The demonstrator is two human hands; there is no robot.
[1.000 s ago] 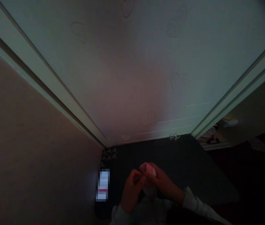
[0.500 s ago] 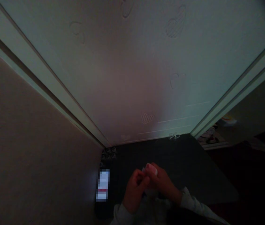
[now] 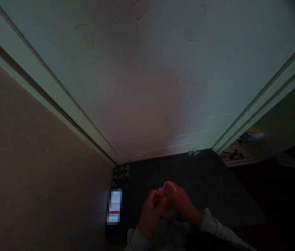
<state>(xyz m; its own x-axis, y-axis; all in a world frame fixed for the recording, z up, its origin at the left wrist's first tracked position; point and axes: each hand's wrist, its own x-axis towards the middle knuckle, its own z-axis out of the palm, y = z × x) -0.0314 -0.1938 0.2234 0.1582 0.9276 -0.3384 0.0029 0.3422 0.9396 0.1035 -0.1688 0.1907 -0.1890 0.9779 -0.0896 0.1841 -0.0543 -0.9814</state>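
The room is very dim. Both my hands meet low in the middle of the head view, above a dark table [image 3: 202, 181]. My left hand [image 3: 149, 214] is curled, its fingertips pinching at a small pale object [image 3: 168, 188]. My right hand [image 3: 182, 205] wraps its fingers round the same pale object from the right. What the object is cannot be made out; more of it seems to hang pale below the fingers. Light sleeves cover both wrists.
A lit phone screen [image 3: 114, 206] lies at the table's left edge, close to my left hand. A pale wall with faint heart marks [image 3: 164, 131] rises behind. Small shiny clips [image 3: 193, 151] sit at the table's far edge. Papers [image 3: 237, 153] lie to the right.
My hands have stayed together and worked the pale object slightly; its visible top has shrunk and shifted a little. The view has barely moved.
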